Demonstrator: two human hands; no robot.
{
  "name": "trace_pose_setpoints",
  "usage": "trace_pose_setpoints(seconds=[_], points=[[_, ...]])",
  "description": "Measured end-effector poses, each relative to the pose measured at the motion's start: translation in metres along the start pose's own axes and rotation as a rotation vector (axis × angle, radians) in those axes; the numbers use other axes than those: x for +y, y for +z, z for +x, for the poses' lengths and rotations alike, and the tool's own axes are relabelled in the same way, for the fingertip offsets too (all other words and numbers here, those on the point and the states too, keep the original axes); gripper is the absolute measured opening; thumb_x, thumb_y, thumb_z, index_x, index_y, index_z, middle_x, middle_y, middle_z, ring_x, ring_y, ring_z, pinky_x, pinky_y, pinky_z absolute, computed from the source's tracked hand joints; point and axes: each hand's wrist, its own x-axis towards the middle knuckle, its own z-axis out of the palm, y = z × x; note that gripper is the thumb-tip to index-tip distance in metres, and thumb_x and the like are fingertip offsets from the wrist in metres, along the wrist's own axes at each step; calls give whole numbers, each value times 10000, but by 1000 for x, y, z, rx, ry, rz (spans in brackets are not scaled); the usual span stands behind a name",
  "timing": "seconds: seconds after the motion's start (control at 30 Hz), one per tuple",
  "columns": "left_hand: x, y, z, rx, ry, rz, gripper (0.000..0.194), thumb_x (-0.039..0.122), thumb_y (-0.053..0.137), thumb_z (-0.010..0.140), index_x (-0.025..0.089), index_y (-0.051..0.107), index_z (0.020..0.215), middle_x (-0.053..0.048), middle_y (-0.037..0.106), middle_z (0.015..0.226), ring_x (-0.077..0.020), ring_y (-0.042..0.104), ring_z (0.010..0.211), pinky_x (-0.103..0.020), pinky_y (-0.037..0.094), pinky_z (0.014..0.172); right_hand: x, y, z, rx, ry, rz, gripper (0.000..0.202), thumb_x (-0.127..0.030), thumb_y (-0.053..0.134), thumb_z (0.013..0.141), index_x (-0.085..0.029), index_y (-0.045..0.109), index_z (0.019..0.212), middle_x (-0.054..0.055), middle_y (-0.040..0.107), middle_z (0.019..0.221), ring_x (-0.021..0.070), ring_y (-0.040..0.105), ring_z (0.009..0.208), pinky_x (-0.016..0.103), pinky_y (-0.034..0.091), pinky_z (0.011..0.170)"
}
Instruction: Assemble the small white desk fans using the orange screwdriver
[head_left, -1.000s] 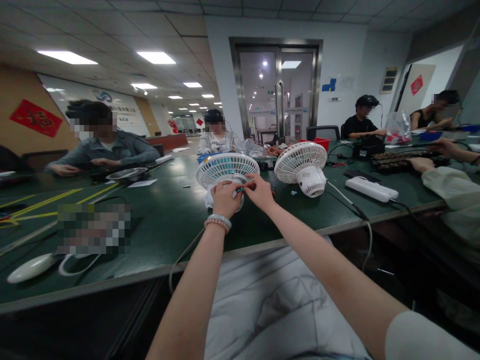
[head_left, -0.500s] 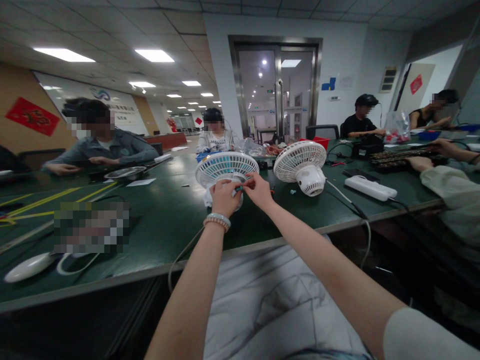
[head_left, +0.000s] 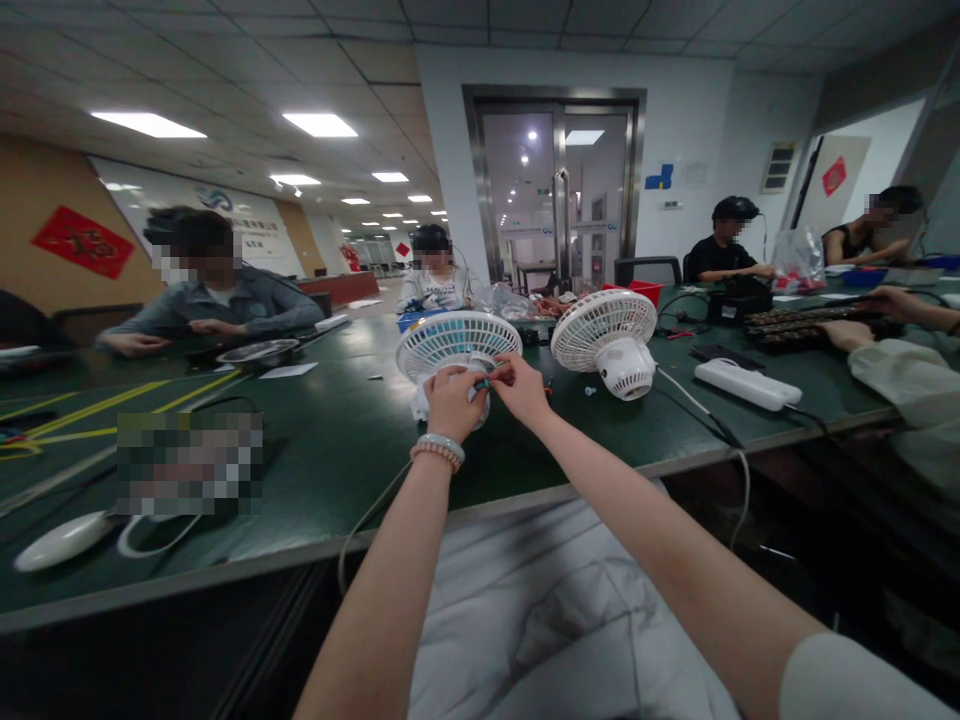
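Observation:
Behind a white fan (head_left: 459, 335) lying with its round grille toward the far side, both my hands meet at its motor end. My left hand (head_left: 451, 400) is closed, thumb and fingers pinching a small teal piece (head_left: 482, 384) whose kind I cannot make out. My right hand (head_left: 523, 390) is also closed, its fingertips pressed together at the other end of that piece. What sits between the right fingertips is too small to tell. The fan's motor housing is largely hidden by my hands.
A second white fan (head_left: 606, 345) lies to the right, its cable running off the table edge. Beyond it are a white power strip (head_left: 748, 384) and a small pale-blue part (head_left: 590, 391). A white handle (head_left: 64, 541) lies at left. Several people sit around the green table (head_left: 322, 450).
The whole view has shifted slightly down and right. My hands stay together at the fan, with the teal piece a little more visible between them.

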Motion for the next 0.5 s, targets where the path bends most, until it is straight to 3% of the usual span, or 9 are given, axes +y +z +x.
trace_pose_setpoints(seconds=[0.5], points=[[2,-1,1,2,-6,-6,220,292,535,731,265,640,921,-42,648,948,-241,465,1058,-446,245,927,-2,-5,0,-24,-6,-158,261,-194,416,792,-185,483,1045,-4,635,841,110,591,796,224,430,781]])
